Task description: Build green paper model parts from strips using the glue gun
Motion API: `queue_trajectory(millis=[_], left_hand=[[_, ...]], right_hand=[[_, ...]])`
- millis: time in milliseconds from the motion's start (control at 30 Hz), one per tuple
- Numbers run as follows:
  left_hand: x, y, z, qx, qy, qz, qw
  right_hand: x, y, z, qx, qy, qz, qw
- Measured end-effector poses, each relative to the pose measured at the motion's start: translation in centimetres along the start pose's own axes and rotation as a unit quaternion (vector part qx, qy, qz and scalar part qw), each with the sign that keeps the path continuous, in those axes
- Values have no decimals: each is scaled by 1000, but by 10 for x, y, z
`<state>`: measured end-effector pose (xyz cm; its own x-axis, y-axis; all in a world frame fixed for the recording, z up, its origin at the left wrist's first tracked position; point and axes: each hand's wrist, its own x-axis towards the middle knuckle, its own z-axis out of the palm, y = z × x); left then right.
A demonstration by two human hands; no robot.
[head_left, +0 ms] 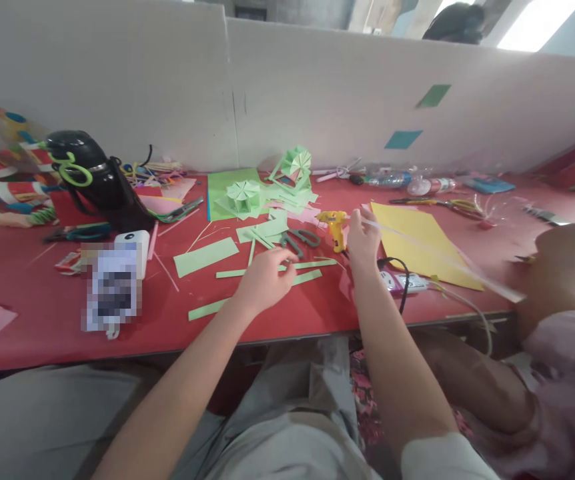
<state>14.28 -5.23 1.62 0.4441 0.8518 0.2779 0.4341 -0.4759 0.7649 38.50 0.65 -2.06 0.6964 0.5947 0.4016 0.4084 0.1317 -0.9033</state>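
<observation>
Left hand (266, 280) sits low on the red desk (42, 320), fingers curled onto a green strip (312, 265); pinching or just pressing, I cannot tell. Right hand (363, 239) is raised and clamped on one end of a long clear stick (447, 258), possibly glue or plastic. Its long axis runs right and toward the desk's near edge, over the yellow sheet (432, 273). The yellow glue gun (336, 227) stands just left of the right hand, the nearer one. A co-worker's hand (567, 243) rests far right.
</observation>
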Motion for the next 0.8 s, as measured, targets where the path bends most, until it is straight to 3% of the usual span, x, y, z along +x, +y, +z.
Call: queue_trajectory(millis=[167,233,333,467,567,800], left_hand=[[64,3,51,-74,-87,-66,991],[79,5,65,-106,-88,-118,983],[85,8,76,-235,-55,-127,962],[84,10,77,-362,24,-121,924],[84,7,70,-398,83,-122,905],[89,-16,52,-326,130,-168,921]], right_hand=[[1,-28,-7,91,-16,10,996],[-3,-42,-9,143,-21,9,989],[-12,-63,-6,206,-68,13,976],[-19,-73,7,236,-125,2,964],[-15,-68,19,224,-124,-14,966],[-9,-76,42,209,-151,-17,966]])
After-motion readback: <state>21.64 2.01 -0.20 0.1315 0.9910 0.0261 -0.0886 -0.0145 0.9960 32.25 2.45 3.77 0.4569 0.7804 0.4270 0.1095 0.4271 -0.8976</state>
